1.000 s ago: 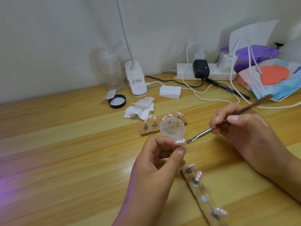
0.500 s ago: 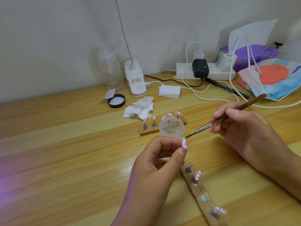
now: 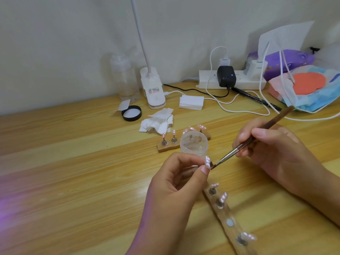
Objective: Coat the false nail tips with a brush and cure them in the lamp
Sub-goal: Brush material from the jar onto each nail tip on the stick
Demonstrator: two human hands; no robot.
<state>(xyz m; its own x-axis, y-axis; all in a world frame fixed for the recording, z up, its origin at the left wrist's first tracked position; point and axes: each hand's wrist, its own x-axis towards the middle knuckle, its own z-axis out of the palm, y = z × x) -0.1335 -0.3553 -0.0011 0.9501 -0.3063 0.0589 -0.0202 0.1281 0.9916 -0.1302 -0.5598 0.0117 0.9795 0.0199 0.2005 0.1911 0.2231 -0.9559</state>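
My left hand (image 3: 176, 181) pinches a small stand topped by a pearly pink false nail tip (image 3: 207, 161), held up above the table. My right hand (image 3: 272, 150) grips a brown-handled brush (image 3: 246, 142) like a pen, and its bristle end touches the right edge of that tip. Just behind the tip stands an open clear jar (image 3: 194, 143) of gel. A wooden holder strip (image 3: 225, 216) at the lower right carries three more tips on metal pegs and one bare magnet. A second wooden holder (image 3: 168, 145) with several tips sits behind the jar.
A white clip lamp (image 3: 152, 89) stands at the back by a clear bottle (image 3: 125, 78). A black jar lid (image 3: 131, 113), crumpled wipes (image 3: 158, 122) and a wipe pad stack (image 3: 191, 102) lie nearby. A power strip (image 3: 207, 80) with chargers and trailing cables, plus packets, fill the back right.
My right hand swung the brush up and then brought its tip down to the nail's edge. My left hand turned the nail from lying flat to standing upright.
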